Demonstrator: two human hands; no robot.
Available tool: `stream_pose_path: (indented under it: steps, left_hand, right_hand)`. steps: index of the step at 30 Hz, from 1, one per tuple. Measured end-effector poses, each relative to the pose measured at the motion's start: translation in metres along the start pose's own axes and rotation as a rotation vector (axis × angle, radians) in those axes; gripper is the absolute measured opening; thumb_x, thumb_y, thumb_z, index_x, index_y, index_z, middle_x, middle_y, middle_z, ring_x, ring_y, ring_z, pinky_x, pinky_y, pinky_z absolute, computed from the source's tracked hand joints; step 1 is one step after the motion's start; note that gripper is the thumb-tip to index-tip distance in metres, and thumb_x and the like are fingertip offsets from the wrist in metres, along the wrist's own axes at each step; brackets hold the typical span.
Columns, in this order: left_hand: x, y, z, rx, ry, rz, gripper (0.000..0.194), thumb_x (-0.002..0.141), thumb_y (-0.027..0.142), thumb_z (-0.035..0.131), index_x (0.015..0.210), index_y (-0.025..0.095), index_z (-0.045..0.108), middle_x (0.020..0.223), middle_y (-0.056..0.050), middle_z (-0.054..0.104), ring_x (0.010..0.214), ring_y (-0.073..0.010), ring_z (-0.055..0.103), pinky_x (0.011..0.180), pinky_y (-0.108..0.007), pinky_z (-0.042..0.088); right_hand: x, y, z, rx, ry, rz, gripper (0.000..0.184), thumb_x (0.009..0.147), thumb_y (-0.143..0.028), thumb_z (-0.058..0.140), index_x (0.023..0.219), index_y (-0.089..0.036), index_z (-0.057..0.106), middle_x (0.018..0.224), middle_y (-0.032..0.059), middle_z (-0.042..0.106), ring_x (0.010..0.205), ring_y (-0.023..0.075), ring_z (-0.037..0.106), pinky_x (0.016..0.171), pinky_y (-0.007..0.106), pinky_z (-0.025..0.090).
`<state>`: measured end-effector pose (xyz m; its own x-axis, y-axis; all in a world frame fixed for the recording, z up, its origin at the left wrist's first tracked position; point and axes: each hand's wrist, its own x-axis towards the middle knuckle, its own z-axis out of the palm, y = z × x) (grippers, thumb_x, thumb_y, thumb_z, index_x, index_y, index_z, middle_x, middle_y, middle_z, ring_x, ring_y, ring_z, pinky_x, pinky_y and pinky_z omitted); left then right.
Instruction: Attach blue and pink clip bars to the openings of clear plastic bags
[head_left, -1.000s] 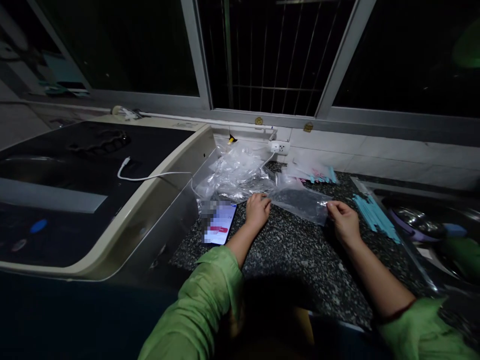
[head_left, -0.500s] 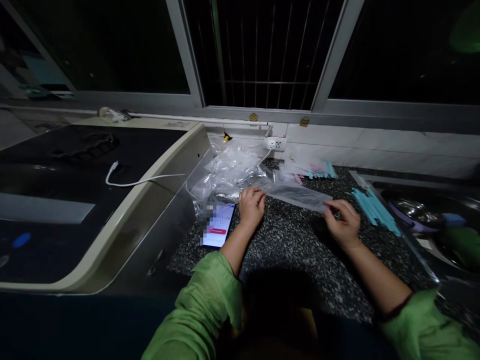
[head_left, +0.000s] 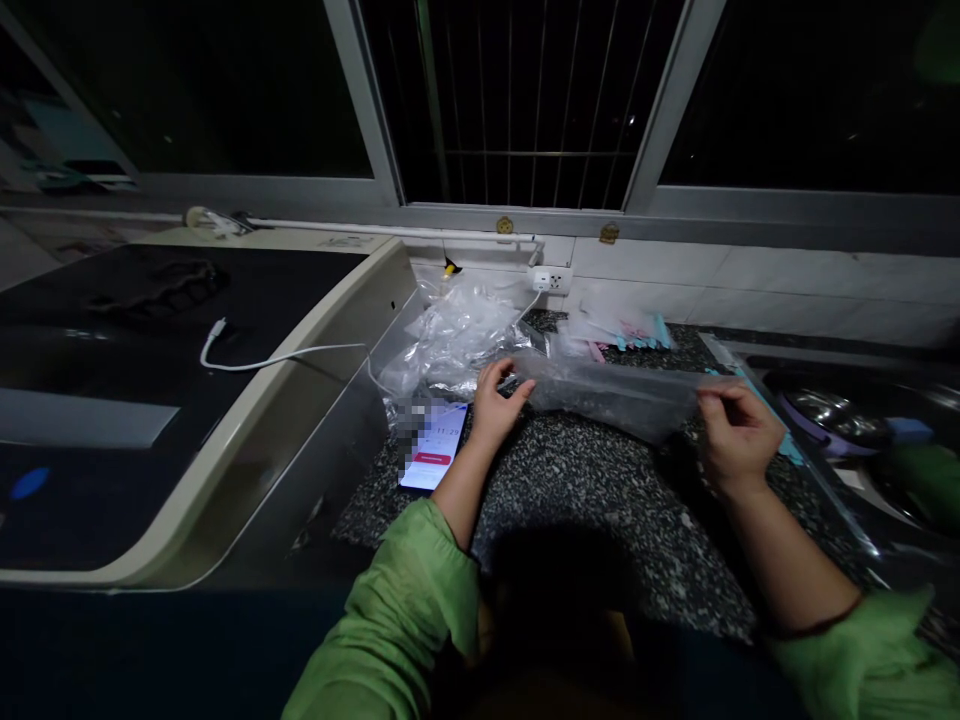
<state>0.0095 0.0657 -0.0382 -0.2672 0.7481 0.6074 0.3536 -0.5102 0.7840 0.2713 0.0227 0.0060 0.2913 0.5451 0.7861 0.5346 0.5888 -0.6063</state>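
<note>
A clear plastic bag [head_left: 611,395] is stretched sideways above the dark speckled counter. My right hand [head_left: 739,435] pinches its right end between thumb and fingers. At the other end, my left hand [head_left: 496,408] has its thumb and fingers on the plastic, the thumb a little apart from them. Just beyond the left hand lies a crumpled heap of clear plastic [head_left: 469,325]. Several light-blue strips [head_left: 789,445] lie by the sink edge, partly covered by my right hand. A lit phone [head_left: 433,447] rests left of my left wrist.
Filled clear packets [head_left: 622,328] with pink and blue pieces lie by the wall. A white cable [head_left: 292,355] crosses the large appliance [head_left: 300,400] on the left. A wall socket [head_left: 553,281] holds a plug. On the right is a sink with a metal bowl [head_left: 836,420].
My right hand has moved right, over the blue strips, drawing the plastic bag out wider. My left hand has shifted slightly left and its thumb has spread a little.
</note>
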Motion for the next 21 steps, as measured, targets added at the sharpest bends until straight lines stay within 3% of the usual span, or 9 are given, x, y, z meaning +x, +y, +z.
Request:
stream_pose_path:
  steps: [3,6,11,16,21]
  left_hand:
    - [0.0,0.0,0.004,0.015,-0.201,-0.074,0.015,0.064,0.03,0.069,0.064,0.017,0.06,0.07,-0.001,0.06,0.074,-0.0157,0.054,0.072,-0.028,0.043]
    - [-0.003,0.001,0.005,-0.07,-0.307,-0.217,0.017,0.069,0.028,0.063,0.058,0.016,0.059,0.059,0.001,0.057,0.064,-0.0133,0.052,0.066,-0.025,0.041]
    - [-0.003,-0.002,0.006,-0.243,-0.279,-0.407,0.017,0.067,0.031,0.062,0.061,0.016,0.062,0.059,0.003,0.06,0.062,-0.0123,0.052,0.066,-0.024,0.04]
    - [-0.003,-0.012,0.008,-0.334,-0.212,-0.449,0.019,0.066,0.033,0.062,0.059,0.016,0.062,0.059,0.002,0.061,0.062,-0.0117,0.053,0.067,-0.024,0.04]
    - [-0.005,-0.017,0.011,-0.368,-0.179,-0.458,0.019,0.068,0.032,0.062,0.058,0.016,0.062,0.06,0.002,0.061,0.062,-0.0113,0.053,0.068,-0.024,0.041]
  right_hand:
    - [0.003,0.003,-0.002,0.015,0.028,0.13,0.019,0.071,-0.038,0.059,0.067,-0.019,0.058,0.069,0.0027,0.06,0.068,0.017,0.056,0.07,0.035,0.046]
    - [0.006,0.009,-0.002,0.017,0.03,0.21,0.023,0.068,-0.042,0.061,0.066,-0.019,0.058,0.068,0.0021,0.059,0.065,0.0162,0.055,0.067,0.034,0.046]
    - [0.007,0.023,0.002,-0.016,-0.14,0.273,0.026,0.066,-0.046,0.062,0.067,-0.019,0.058,0.065,-0.0008,0.057,0.062,0.0139,0.051,0.063,0.03,0.043]
    - [0.004,0.038,0.009,-0.042,-0.304,0.328,0.027,0.063,-0.046,0.064,0.066,-0.019,0.06,0.063,-0.0013,0.057,0.059,0.013,0.049,0.057,0.027,0.041]
    - [-0.001,0.049,0.015,-0.007,-0.355,0.439,0.032,0.058,-0.047,0.067,0.07,-0.018,0.063,0.065,-0.0003,0.06,0.058,0.0126,0.05,0.057,0.027,0.041]
